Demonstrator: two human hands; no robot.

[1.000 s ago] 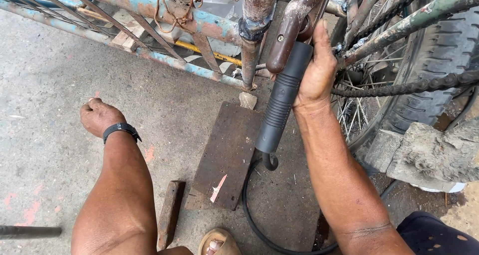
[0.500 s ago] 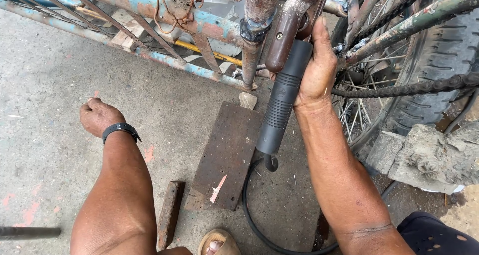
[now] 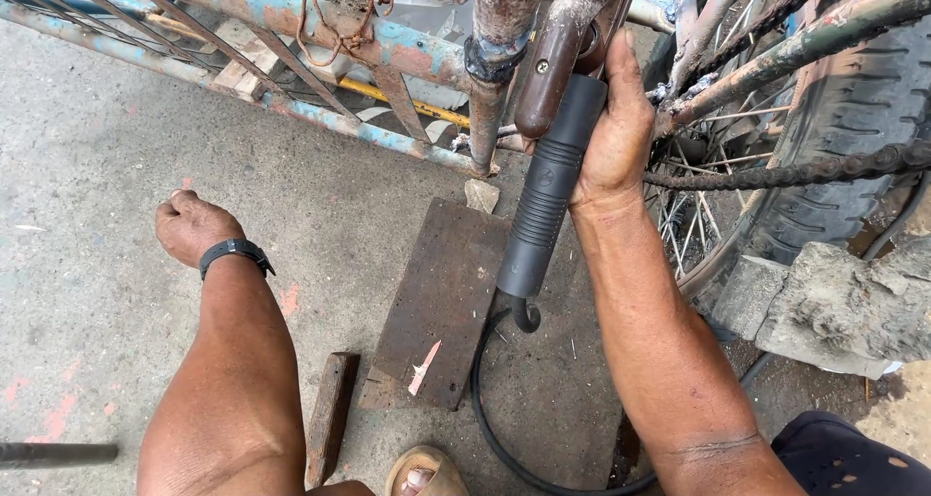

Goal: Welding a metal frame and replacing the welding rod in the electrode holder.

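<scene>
left hand [image 3: 191, 226] — fisted, knuckles down, left of centre | right hand [image 3: 613, 137] — fingers curled in a grip, upper centre, forearm extended

No packages, signs or screens in view. Only label-like item: small round embossed black-on-black mark [image 3: 546, 177] on the ribbed black rubber tool handle [image 3: 543, 200], upper middle of the grip, facing up. Lettering too small to make out. Nothing else printed on the concrete floor [image 3: 87, 166].

Black handle [image 3: 549, 197], rusty blue frame [image 3: 291, 11]
</scene>
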